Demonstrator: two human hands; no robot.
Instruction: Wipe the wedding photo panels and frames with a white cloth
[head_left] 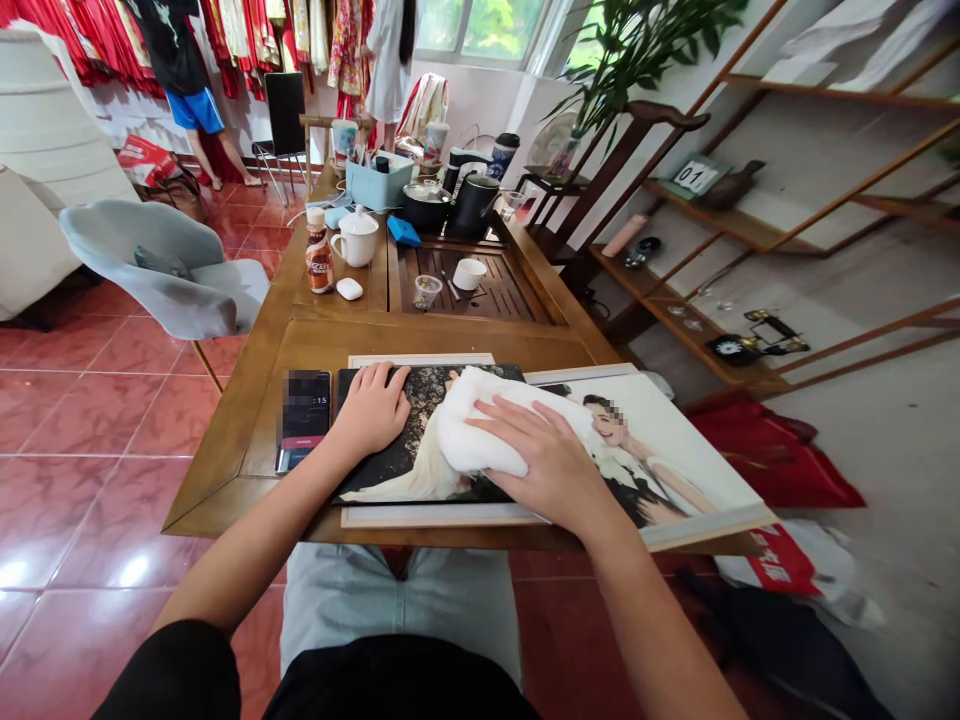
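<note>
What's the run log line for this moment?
left hand: resting on dark photo panel | right hand: on white cloth, partly over panel | phone: left of panel

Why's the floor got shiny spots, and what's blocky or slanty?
Head view: bright glare on the floor, probably reflected light; head view: square blocks hide bits of the phone and white picture; head view: the shelf slants, perhaps from lens stretching.

Bright room with glossy red floor tiles (112,420) and pale walls (900,410)

Daylight and greenery (514,20) show through the back window (444,25), near hanging red garments (259,40). A pale blue-grey armchair (120,240) stands left of the wooden desk (330,335), a black chair (286,115) farther back; open wooden shelves (784,240) line the right wall.
</note>
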